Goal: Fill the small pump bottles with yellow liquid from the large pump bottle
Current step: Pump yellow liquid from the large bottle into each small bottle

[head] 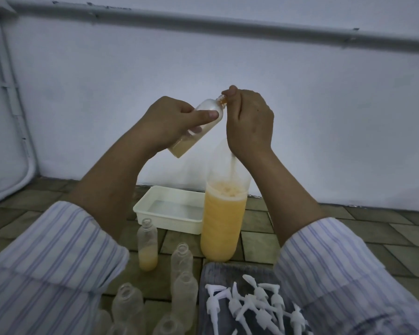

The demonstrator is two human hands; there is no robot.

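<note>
Head view: my left hand [169,122] grips a small bottle [196,128] — tilted, mouth up toward the right, yellow liquid pooled at its base — above the large bottle [224,221]. My right hand [249,124] is curled at the small bottle's neck, fingers closed over something I cannot identify. Left of the large bottle stands a partly filled small bottle [147,247]; behind it a white tray [169,209]; in front, loose pump heads [257,308] on a grey cloth [215,274].
</note>
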